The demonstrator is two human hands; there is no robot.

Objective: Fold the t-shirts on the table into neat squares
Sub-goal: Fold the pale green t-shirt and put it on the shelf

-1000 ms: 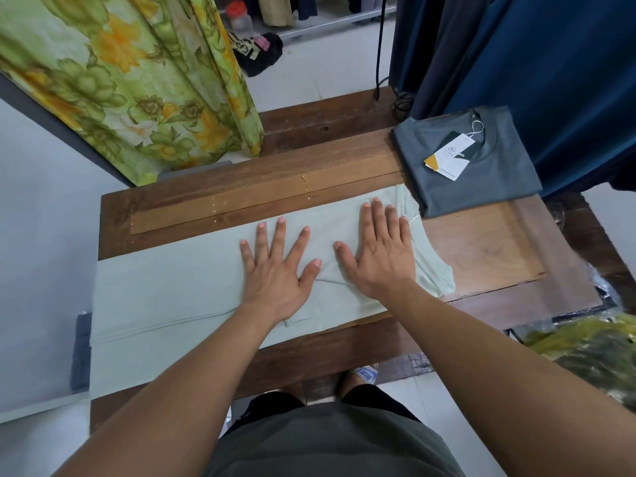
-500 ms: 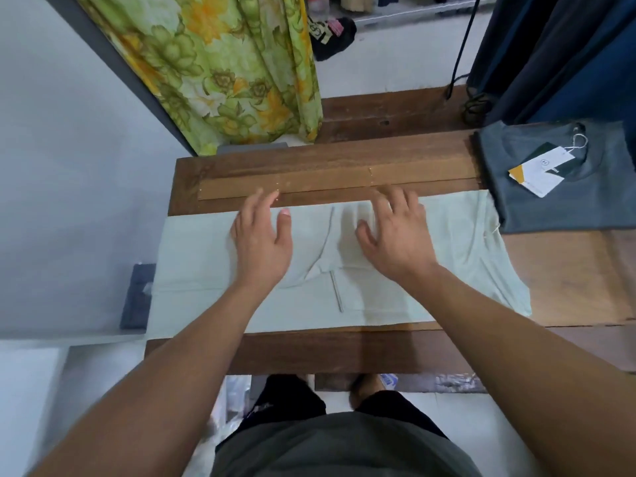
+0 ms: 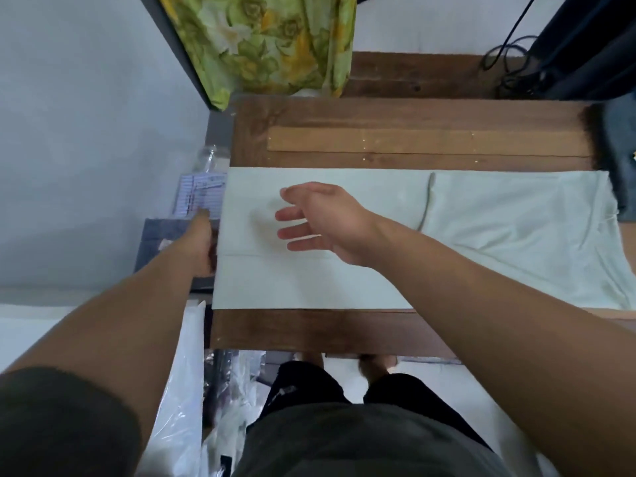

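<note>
At the table's left edge the left hand (image 3: 203, 242) meets the hem end of the pale green t-shirt (image 3: 292, 287). Its fingertips are hidden by the cloth, so I cannot tell whether it has a grip or only touches. The shirt lies as a long band, already folded lengthwise, across the wooden table (image 3: 309, 332) from the left edge towards the right. The right hand (image 3: 320, 222) hovers just above the band with fingers spread and straight, holding nothing; its shadow falls on the fabric below.

The likely trouble is that nothing pins the band down. If the hem is lifted by one layer only, the stacked layers could slide apart. A tug could drag the whole limp strip over the smooth planks and skew the square. Further right, the tucked sleeve and its grey seam line (image 3: 426, 201) look loose and rumpled and may spring open.

The cloth is a thin, soft, matte knit, flat at the left and creased at the right. A blurred grey folded shirt (image 3: 619, 149) sits at the far right.
</note>
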